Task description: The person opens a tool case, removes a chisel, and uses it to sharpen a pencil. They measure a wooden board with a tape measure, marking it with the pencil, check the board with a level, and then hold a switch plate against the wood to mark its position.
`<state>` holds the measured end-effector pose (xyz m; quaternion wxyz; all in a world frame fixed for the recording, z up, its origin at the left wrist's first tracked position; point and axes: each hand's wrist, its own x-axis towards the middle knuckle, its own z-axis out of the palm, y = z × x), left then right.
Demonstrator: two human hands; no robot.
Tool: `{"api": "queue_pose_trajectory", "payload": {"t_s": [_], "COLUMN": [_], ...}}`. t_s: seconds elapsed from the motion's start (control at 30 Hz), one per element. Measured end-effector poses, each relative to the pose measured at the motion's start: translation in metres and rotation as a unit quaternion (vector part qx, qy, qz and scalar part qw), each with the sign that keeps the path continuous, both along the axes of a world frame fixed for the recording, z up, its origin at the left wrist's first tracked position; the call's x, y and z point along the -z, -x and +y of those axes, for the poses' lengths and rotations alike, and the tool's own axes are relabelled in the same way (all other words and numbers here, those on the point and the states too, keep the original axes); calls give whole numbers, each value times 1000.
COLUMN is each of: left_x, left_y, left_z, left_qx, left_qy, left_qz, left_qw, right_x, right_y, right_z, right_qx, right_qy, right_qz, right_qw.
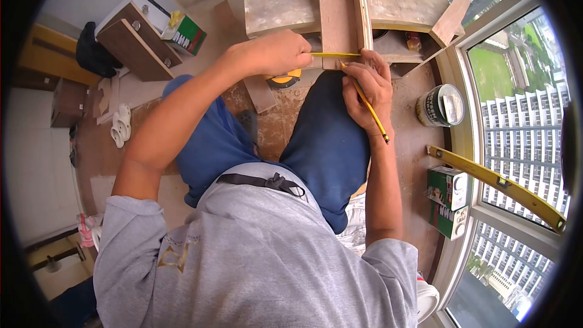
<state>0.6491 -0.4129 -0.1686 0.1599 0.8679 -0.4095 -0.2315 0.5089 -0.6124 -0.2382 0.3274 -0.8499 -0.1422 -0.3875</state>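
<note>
My left hand is closed on a yellow tape measure, whose case hangs just below the fingers. Its yellow blade stretches across the near end of a brown board. In my right hand is a yellow pencil, its tip close to the blade at the board's end. The fingers of that hand also reach the blade's far end, beside a pale wooden strip lying lengthwise along the board. Board and strip rest on a worn wooden worktable.
Right of me stand a paint can, green-and-white boxes and a yellow spirit level leaning by the window. On the left are brown panels, white sandals and another green box. An offcut lies on the floor.
</note>
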Motion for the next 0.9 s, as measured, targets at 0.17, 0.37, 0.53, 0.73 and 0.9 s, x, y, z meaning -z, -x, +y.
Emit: {"api": "queue_pose_trajectory", "payload": {"t_s": [0.17, 0.37, 0.53, 0.73, 0.9], "left_x": [4, 4, 15, 11, 9], "left_y": [-1, 1, 4, 7, 9], "left_z": [1, 1, 5, 3, 3], "left_qx": [4, 11, 43, 33, 28], "left_qy": [10, 20, 43, 13, 5], "left_qz": [-6, -23, -170, -136, -132], "left_qw": [1000, 999, 984, 990, 991], "right_x": [3, 3, 0, 2, 2], "right_y": [0, 3, 4, 2, 2], "right_z": [1, 2, 3, 5, 5], "right_qx": [16, 27, 38, 45, 41], "right_qy": [23, 50, 53, 61, 54], "right_qz": [14, 34, 45, 33, 32], "right_qw": [1000, 998, 997, 997, 997]}}
